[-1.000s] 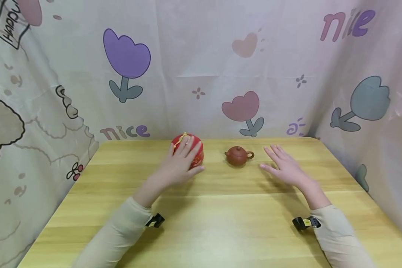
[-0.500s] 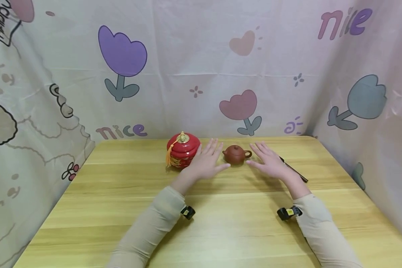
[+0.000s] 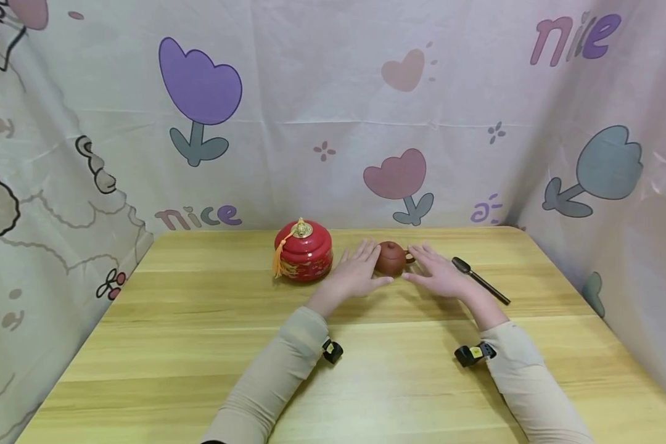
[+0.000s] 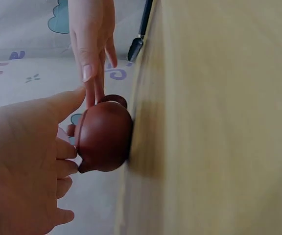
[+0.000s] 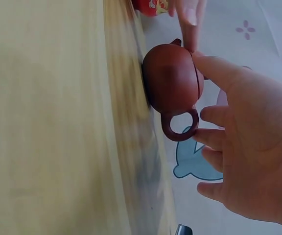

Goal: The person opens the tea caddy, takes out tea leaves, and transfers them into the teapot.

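Note:
A small reddish-brown clay teapot (image 3: 391,259) stands upright near the table's back edge, spout to the left and ring handle to the right. My left hand (image 3: 357,273) is at its spout side, fingers extended, fingertips overlapping its edge in the head view. On the handle side is my right hand (image 3: 438,273), also with extended fingers. In the right wrist view, that hand's (image 5: 263,139) fingertips are right at the ring handle of the teapot (image 5: 170,78). The left wrist view has my left hand's (image 4: 26,161) fingers close beside the teapot's (image 4: 106,137) spout and lid.
Left of the teapot stands a red lidded jar (image 3: 304,254) with a gold knob and an orange tassel. A dark scoop (image 3: 481,282) with a long handle lies right of my right hand. Behind the wooden table (image 3: 200,345) hangs a printed curtain (image 3: 294,80).
My left hand has moved right, from over the red jar to the teapot's spout side. My right hand has moved left to the handle side, uncovering the scoop.

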`<state>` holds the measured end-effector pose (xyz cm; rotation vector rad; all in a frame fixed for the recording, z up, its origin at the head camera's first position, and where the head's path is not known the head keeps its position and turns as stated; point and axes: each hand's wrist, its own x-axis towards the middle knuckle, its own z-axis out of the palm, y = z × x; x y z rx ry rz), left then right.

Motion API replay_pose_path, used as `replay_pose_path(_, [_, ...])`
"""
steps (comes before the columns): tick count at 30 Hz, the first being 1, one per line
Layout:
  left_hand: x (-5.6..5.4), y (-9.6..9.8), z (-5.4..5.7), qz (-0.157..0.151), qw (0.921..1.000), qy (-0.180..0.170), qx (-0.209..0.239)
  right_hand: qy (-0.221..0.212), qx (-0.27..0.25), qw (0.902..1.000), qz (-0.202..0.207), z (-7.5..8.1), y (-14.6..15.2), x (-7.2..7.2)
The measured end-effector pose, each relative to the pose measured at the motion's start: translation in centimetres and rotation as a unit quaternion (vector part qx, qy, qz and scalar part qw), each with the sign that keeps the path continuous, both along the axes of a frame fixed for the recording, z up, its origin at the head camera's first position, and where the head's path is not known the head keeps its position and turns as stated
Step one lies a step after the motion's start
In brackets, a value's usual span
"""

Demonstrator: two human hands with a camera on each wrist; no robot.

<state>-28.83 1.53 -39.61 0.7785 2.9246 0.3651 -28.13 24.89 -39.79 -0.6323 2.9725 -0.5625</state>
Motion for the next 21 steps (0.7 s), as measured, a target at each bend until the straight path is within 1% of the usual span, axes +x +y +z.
replay_pose_path(4, [0.1, -0.1, -0.3, 0.0, 1.0, -0.004, -0.003, -0.001, 0.0, 0.9999, 0.011, 0.0, -0.3, 0.3])
replay_pose_path(9, [0.5, -0.3, -0.1, 0.002, 0.9999, -0.005, -0.016, -0.002, 0.01, 0.9998, 0.018, 0.1, -0.7, 0.6])
replay_pose_path(15, [1.4, -0.7, 0.4, -0.007, 0.9991, -0.015, -0.039, -0.007, 0.022, 0.9996, 0.016, 0.2, -0.5, 1.4])
replay_pose_path(21, [2.5, -1.3, 0.6, -0.024, 0.9981, -0.012, -0.056, 0.001, 0.029, 0.9991, 0.03, 0.3, -0.6, 2.6])
